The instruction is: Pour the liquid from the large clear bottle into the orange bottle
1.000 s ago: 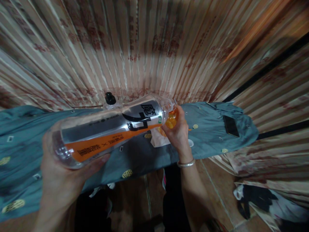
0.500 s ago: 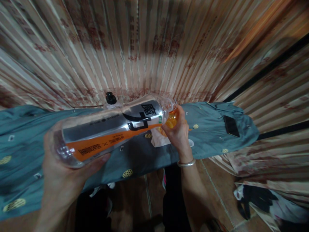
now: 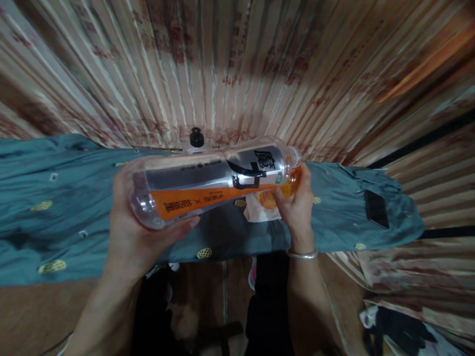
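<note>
My left hand (image 3: pixel 144 237) is wrapped round the base of a large clear bottle (image 3: pixel 211 180) with a silver and orange label. The bottle lies nearly level, its neck tilted slightly up to the right. At that neck, my right hand (image 3: pixel 299 198) closes round a small container of orange liquid (image 3: pixel 291 180), whose shape is partly hidden by the fingers. Beneath the two, a white paper or cloth (image 3: pixel 260 211) with something orange on it rests on the blue-green cloth (image 3: pixel 230 237). Behind the large bottle stands a clear bottle with a black cap (image 3: pixel 196 137).
A black phone (image 3: pixel 376 208) lies at the right end of the cloth-covered surface. Pleated patterned curtains (image 3: pixel 237 69) hang right behind it. Dark bars cross at the right, and a bag or clothing (image 3: pixel 399 329) is on the floor at lower right.
Both hands and the large bottle now appear further right, and the left hand and bottle base are higher, so the bottle is closer to level. The surroundings have shifted in view too.
</note>
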Available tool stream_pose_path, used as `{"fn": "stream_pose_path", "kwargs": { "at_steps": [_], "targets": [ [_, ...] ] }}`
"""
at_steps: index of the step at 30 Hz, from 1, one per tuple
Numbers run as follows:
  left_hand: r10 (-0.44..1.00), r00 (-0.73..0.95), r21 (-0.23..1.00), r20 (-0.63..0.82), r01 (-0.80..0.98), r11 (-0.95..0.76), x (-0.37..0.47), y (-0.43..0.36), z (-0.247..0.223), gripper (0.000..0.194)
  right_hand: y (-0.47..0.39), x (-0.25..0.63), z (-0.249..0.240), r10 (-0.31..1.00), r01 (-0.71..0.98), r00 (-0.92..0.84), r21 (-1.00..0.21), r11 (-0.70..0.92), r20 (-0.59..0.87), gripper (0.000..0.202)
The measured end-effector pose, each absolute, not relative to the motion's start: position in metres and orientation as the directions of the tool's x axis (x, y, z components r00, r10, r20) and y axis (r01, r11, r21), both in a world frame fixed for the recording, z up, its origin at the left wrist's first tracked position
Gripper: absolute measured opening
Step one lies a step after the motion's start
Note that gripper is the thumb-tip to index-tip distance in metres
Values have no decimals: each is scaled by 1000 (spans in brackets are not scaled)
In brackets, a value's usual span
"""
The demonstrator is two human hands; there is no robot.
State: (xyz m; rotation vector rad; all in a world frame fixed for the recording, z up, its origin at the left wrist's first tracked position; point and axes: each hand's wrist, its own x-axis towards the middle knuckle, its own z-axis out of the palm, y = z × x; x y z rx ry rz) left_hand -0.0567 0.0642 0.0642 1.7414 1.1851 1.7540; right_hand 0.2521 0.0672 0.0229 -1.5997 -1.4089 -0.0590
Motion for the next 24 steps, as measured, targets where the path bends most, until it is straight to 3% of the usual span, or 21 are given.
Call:
{"fn": "stream_pose_path", "kwargs": {
  "at_steps": [4,15,24],
  "targets": [
    [704,-120,708,700,246,-662,-49,67,60,95,65,258,24,746,762,300,-620,187,594,80],
    [793,-54,793,607,99,-601,-36,67,55,83,64,277,18,767,681,283,-684,262,576,70],
    [703,26,696,711,120,-708,-39,78,46,96,67,280,19,761,629,315,-725,280,567,67]
  ]
}}
